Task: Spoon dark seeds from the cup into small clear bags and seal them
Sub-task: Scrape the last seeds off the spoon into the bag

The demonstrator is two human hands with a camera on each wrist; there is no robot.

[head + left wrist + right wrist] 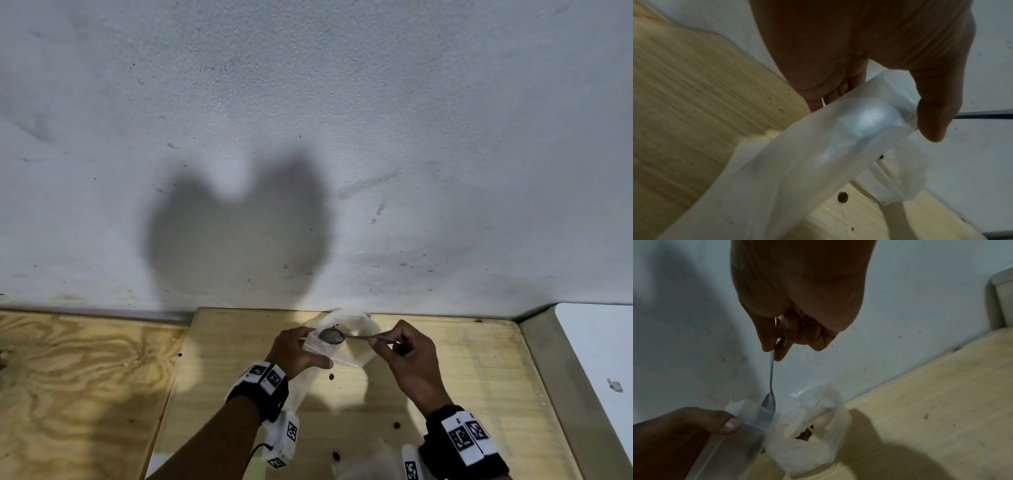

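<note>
Two hands work over the wooden board (462, 370). Left hand (296, 351) pinches the clear bag (323, 353); right hand (409, 356) grips the spoon (342, 336), bowl at the bag mouth. No legible writing.

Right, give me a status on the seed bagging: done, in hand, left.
Done: I can't confirm any sealed bag; only loose seeds on the board.
In hand: the left hand holds a small clear bag open, and the right hand has the spoon at its mouth. More seeds sit in the clear plastic behind.
Left: finish filling, seal this bag, repeat.
</note>
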